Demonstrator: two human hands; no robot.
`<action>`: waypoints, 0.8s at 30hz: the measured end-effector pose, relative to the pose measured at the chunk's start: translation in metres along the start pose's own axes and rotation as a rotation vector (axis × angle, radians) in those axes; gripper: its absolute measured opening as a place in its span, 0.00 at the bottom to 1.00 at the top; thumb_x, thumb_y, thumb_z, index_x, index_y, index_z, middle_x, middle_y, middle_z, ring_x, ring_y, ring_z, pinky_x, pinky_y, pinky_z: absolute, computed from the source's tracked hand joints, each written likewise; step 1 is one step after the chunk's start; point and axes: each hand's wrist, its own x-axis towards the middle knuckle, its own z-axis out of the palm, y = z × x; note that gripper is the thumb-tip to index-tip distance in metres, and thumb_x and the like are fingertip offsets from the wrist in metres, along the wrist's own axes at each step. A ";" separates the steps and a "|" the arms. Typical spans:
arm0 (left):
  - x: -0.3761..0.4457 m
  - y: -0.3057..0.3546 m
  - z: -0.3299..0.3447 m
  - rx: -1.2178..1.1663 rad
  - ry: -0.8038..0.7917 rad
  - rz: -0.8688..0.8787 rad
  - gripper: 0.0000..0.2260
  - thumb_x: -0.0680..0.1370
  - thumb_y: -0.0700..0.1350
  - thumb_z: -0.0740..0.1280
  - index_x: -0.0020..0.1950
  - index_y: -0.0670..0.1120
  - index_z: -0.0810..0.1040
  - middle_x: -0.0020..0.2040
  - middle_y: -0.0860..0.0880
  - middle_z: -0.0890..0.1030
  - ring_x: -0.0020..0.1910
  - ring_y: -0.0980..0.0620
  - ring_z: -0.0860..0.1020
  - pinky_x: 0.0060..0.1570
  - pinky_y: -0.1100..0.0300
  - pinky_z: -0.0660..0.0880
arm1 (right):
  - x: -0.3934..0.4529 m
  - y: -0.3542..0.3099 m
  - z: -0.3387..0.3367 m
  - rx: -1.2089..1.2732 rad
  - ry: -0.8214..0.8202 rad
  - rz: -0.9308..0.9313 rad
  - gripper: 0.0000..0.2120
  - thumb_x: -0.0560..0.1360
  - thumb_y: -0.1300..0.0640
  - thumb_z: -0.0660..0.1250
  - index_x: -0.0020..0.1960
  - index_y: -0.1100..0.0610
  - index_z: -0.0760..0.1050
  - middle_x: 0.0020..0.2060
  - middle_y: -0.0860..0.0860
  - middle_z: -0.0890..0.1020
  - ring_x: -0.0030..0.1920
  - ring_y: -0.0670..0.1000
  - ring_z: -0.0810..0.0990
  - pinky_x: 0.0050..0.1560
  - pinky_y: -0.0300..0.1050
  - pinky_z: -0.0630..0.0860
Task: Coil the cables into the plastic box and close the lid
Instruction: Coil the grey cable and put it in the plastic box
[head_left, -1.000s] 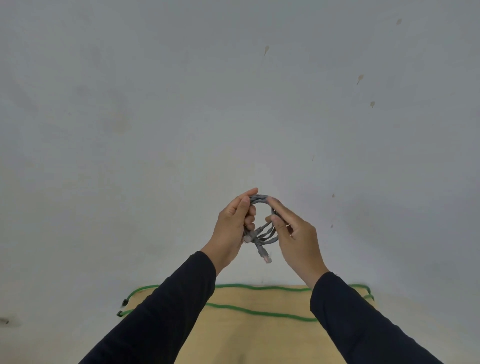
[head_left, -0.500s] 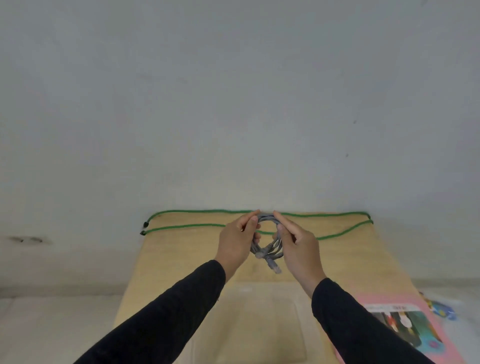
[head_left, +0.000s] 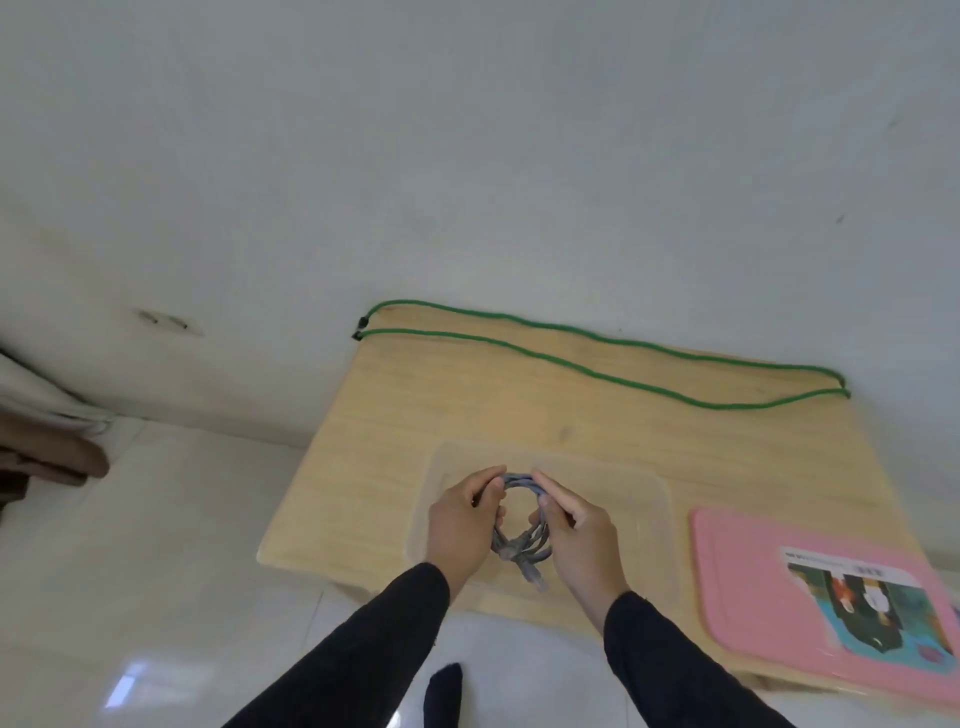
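Between both hands, left hand (head_left: 460, 525) and right hand (head_left: 582, 535) each gripping it: grey coiled cable (head_left: 521, 540), above clear plastic box (head_left: 655, 519).

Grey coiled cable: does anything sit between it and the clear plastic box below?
Nothing visible does. The grey coiled cable, in the grip of the left hand and right hand, hangs right over the open clear plastic box. The pink lid lies apart, right of the box.
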 end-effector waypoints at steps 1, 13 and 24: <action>0.001 -0.003 0.001 0.009 0.013 -0.012 0.10 0.80 0.47 0.61 0.58 0.52 0.79 0.42 0.51 0.81 0.34 0.60 0.78 0.30 0.74 0.72 | 0.002 0.003 0.002 -0.003 -0.011 0.016 0.14 0.78 0.56 0.59 0.60 0.43 0.76 0.40 0.49 0.83 0.39 0.48 0.78 0.38 0.30 0.71; 0.039 -0.016 -0.003 0.326 0.113 -0.059 0.11 0.80 0.42 0.59 0.58 0.48 0.79 0.57 0.48 0.80 0.50 0.52 0.76 0.49 0.66 0.67 | 0.032 0.018 0.019 -0.071 -0.193 0.065 0.16 0.77 0.61 0.61 0.62 0.47 0.75 0.52 0.41 0.79 0.47 0.36 0.76 0.42 0.20 0.70; 0.033 -0.014 0.004 0.680 0.006 0.097 0.15 0.81 0.41 0.54 0.67 0.41 0.68 0.68 0.43 0.70 0.65 0.46 0.70 0.64 0.57 0.66 | 0.033 0.021 0.022 -0.664 -0.209 -0.231 0.23 0.80 0.55 0.53 0.74 0.55 0.57 0.67 0.54 0.66 0.64 0.50 0.68 0.61 0.40 0.68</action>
